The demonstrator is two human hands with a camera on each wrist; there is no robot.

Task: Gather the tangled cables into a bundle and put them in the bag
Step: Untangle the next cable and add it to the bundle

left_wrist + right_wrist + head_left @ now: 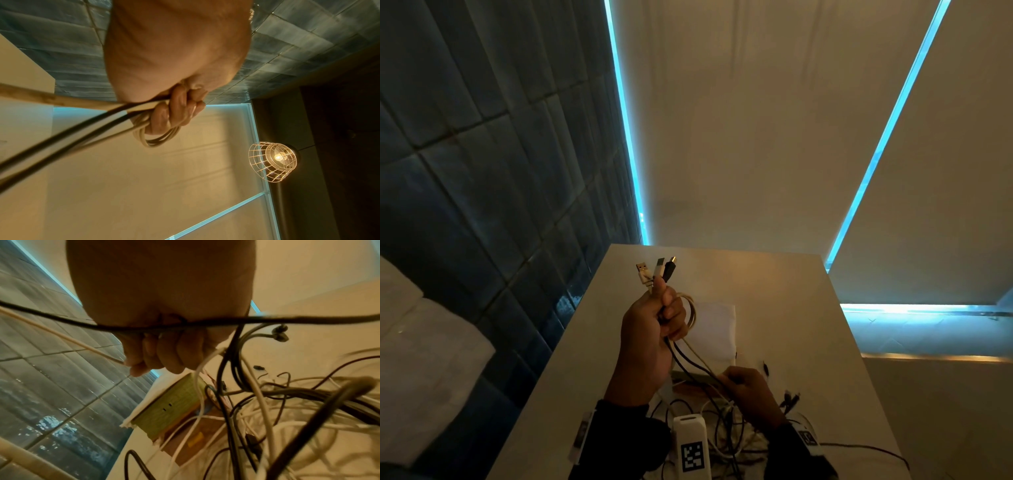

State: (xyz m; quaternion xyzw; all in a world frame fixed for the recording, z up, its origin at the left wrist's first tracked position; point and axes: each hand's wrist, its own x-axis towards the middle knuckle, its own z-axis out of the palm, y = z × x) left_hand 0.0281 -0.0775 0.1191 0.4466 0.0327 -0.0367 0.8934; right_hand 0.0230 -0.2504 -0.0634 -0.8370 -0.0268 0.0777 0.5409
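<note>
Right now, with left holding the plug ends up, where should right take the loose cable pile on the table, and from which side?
Grip the strands just below the left hand, where the cables run taut and parallel down to the right hand, and slide down. Come from the right, fingers wrapping across them. The tangle on the table is looped; grabbing there would likely tighten knots.

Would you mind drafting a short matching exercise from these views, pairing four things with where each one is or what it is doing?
Things:
1. left hand
2. right hand
3. cable plugs
4. white cloth

Places or states:
A. lies flat on the table, beyond the hands
B. stick up above the thumb of the raised fist
C. grips a gathered bunch of cables, held up
D. pinches strands low, just above the tangled pile

Pairs: 1-C, 2-D, 3-B, 4-A
</note>
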